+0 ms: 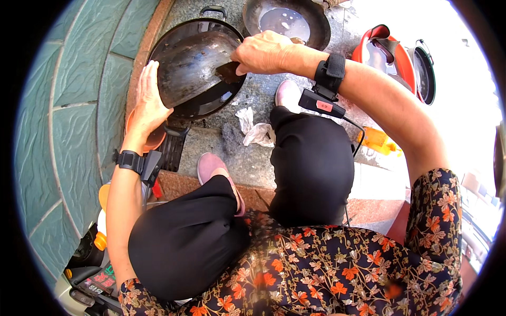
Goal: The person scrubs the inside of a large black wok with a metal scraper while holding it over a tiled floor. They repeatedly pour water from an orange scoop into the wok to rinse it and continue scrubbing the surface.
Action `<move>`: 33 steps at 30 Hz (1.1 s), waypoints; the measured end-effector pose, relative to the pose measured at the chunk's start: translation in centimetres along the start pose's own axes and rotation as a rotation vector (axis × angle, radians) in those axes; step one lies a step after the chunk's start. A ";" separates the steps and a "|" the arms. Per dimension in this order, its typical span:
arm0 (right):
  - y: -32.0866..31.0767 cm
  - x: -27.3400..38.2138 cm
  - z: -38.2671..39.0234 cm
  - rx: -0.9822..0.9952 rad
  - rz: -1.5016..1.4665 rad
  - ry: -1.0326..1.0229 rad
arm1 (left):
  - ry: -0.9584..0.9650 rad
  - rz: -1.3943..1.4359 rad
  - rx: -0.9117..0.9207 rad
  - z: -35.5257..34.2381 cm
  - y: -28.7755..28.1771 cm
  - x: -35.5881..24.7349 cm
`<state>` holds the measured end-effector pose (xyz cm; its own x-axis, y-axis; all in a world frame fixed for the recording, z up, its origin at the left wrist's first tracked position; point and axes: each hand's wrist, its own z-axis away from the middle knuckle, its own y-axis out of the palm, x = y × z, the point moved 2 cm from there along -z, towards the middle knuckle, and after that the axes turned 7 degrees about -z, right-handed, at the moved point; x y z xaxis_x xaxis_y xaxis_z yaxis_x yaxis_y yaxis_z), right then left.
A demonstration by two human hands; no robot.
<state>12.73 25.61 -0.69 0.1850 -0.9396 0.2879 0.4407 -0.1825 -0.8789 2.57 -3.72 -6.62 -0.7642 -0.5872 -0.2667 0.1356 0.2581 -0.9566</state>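
A scorched dark metal wok lies tilted inside a larger glossy black pan, which has a loop handle at its far side. My left hand grips the left edge of the tilted wok, fingers stretched along the rim and thumb apart at the near side. Closed around a flat dark brown scraper, my right hand presses its blade to the wok's right part. The scraper's grip is hidden in the fist.
Beyond stands another wok with cloudy liquid. At right are a red basin and a black-rimmed pot. Crumpled white tissue lies near my feet, an orange bottle beside my right knee. A green tiled wall borders the left.
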 end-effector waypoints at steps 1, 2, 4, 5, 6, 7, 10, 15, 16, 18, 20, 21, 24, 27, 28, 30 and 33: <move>-0.1 -0.6 -0.3 -0.070 -0.010 0.031 | -0.001 -0.007 0.004 0.2 -0.1 0.1; -0.1 -2.0 -0.9 -0.140 -0.021 0.060 | -0.003 -0.006 0.003 0.4 -0.3 0.2; -0.4 -4.9 -0.7 -0.206 -0.077 0.138 | -0.010 0.010 -0.003 0.6 -0.1 0.2; 1.4 -7.6 -0.8 -0.287 -0.121 0.088 | -0.013 0.009 0.000 0.6 -0.3 0.1; 3.2 -9.9 -0.5 -0.283 -0.176 0.141 | -0.009 0.019 0.000 0.3 -0.1 -0.1; 4.9 -11.5 -0.4 -0.283 -0.233 0.188 | -0.008 0.021 -0.002 0.0 0.3 -0.3; 8.6 -12.1 -0.7 -0.094 -0.474 0.240 | -0.019 0.032 -0.007 0.4 0.4 -0.1; 11.9 -14.2 -2.2 -0.112 -0.706 0.242 | -0.011 0.023 0.002 -0.4 0.2 -0.7; 9.7 -10.9 -3.0 -0.024 -0.818 0.303 | -0.034 0.005 0.014 0.6 0.0 -0.2; 7.1 -8.5 -3.5 0.081 -0.961 0.335 | -0.027 0.004 0.008 0.7 -0.1 -0.1; 7.4 -10.5 -4.2 0.002 -0.879 0.234 | -0.012 0.005 0.003 0.4 0.1 -0.3; 7.1 -10.9 -4.5 -0.034 -0.836 0.176 | -0.011 0.001 0.000 0.4 0.1 -0.2; 8.1 -11.5 -2.7 0.086 -0.894 0.356 | -0.014 -0.012 -0.006 0.1 0.0 -0.2; 8.8 -9.4 -2.2 0.156 -1.233 0.310 | -0.006 0.003 -0.023 0.0 -0.1 -0.4; 8.5 -8.4 -3.0 0.110 -1.250 0.270 | 0.001 0.014 -0.032 0.0 -0.2 -0.4; 7.7 -7.5 -3.4 0.089 -1.223 0.242 | -0.007 -0.007 -0.003 0.1 0.0 -0.3; 7.1 -8.3 -2.4 0.141 -1.115 0.299 | -0.023 -0.025 0.012 0.2 -0.1 -0.3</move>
<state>12.20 31.44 -10.24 -0.5731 -0.3124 0.7576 0.3259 -0.9351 -0.1391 2.90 -3.77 -6.46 -0.7527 -0.6109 -0.2453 0.1241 0.2342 -0.9642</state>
